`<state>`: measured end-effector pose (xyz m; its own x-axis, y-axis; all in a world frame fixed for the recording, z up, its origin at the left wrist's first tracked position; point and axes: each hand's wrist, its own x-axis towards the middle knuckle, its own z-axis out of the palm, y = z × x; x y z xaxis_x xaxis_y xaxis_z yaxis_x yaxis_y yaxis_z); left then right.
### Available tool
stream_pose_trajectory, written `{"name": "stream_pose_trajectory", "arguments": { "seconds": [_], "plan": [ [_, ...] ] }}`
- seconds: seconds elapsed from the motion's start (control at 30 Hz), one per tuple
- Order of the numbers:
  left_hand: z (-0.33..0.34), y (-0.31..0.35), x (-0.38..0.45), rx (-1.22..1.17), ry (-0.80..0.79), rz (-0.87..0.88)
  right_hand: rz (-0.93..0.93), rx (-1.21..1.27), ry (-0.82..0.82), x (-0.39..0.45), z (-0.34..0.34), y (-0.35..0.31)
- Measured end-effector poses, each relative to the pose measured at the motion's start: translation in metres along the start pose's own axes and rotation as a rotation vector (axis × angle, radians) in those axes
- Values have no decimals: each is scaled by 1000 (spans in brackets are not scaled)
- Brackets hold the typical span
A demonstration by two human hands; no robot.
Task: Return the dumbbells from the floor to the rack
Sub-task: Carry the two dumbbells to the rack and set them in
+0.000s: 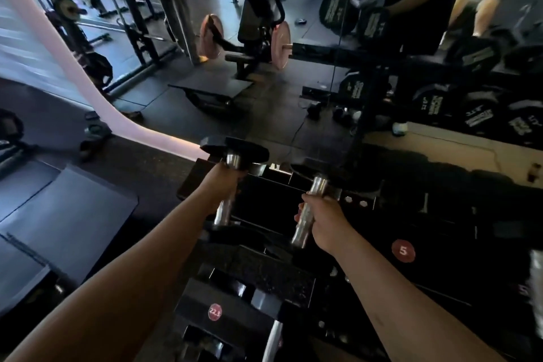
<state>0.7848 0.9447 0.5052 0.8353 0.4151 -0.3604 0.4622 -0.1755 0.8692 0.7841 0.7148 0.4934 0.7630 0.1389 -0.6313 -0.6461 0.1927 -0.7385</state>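
Note:
I hold two black dumbbells with chrome handles over the top tier of a black dumbbell rack (382,214). My left hand (223,185) is closed around the handle of the left dumbbell (233,150), whose far head sits above the rack's back edge. My right hand (323,220) grips the chrome handle of the right dumbbell (316,188); its heads are dark and hard to make out against the rack. Both dumbbells point away from me.
A mirror behind the rack reflects the person, held dumbbells and racked dumbbells (440,103). A lower-tier dumbbell (214,311) carries a red label; a red "5" sticker (403,250) marks the rack. Grey mats (67,214) lie left. A plate-loaded machine (279,44) and another person appear beyond.

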Motion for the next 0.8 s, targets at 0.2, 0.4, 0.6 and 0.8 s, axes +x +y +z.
{"name": "stream_pose_trajectory", "arguments": {
  "seconds": [0.2,0.4,0.6,0.8],
  "plan": [
    [-1,-14,36,108,-39,-30,50,-28,43,23,14,9],
    [3,-28,53,214,-33,-47,72,-73,85,40,11,11],
    [5,-35,68,322,-25,-21,99,-79,73,52,4,13],
    [2,-45,83,307,-36,-75,95,-118,49,58,4,16]
  ]
}}
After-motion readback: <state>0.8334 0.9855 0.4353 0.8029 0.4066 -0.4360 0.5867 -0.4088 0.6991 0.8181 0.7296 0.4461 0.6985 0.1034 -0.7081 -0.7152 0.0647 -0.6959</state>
